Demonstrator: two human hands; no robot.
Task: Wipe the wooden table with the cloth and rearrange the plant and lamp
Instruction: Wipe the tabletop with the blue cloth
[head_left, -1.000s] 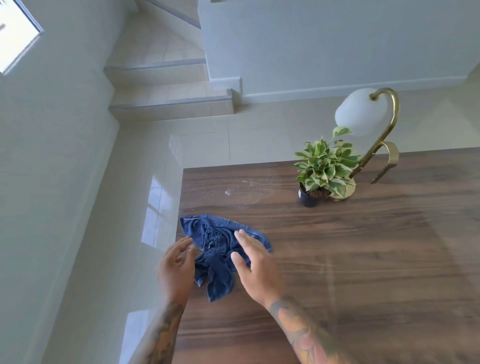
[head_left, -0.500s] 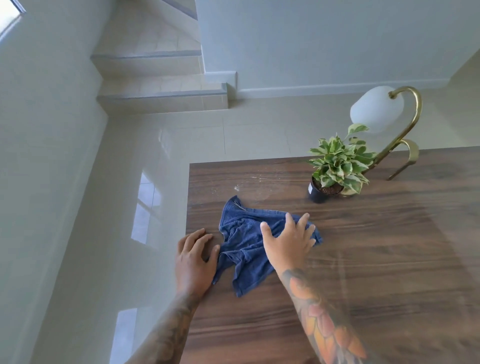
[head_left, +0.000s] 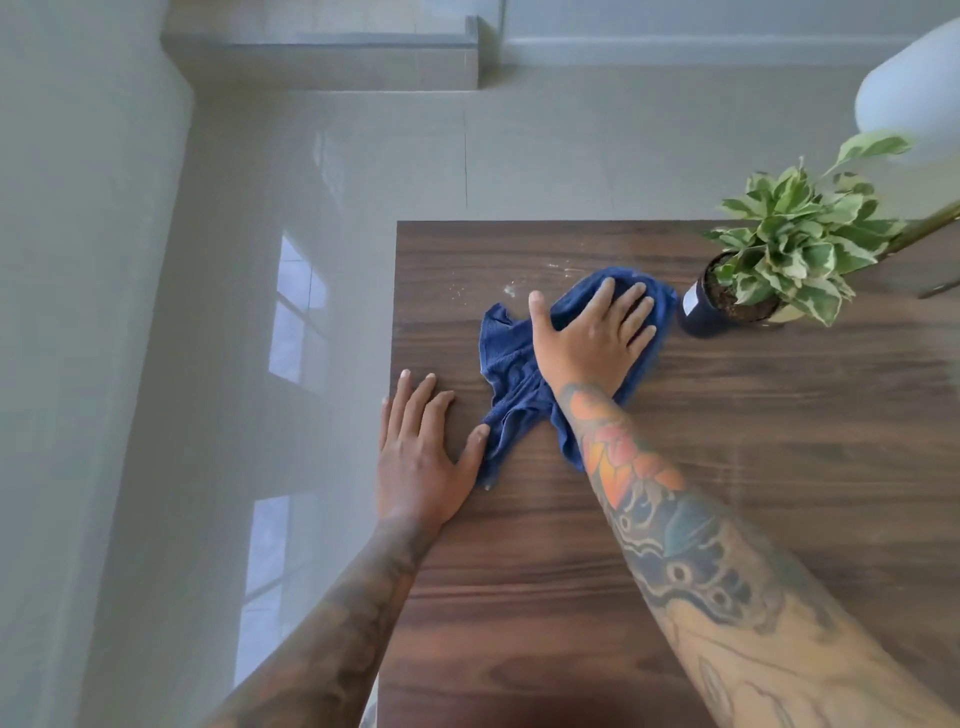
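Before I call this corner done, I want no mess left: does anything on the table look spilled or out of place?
Yes. Pale specks and smears dot the wooden table near its far edge, just left of the blue cloth under the right hand. They look like unwiped residue.

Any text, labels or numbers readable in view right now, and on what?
No text can be read.
Pale label on the dark plant pot: too small and blurred to read.
Tattoos on the forearms: pictures only, no letters visible.
Blue cloth, wooden table, lamp shade: no markings visible.
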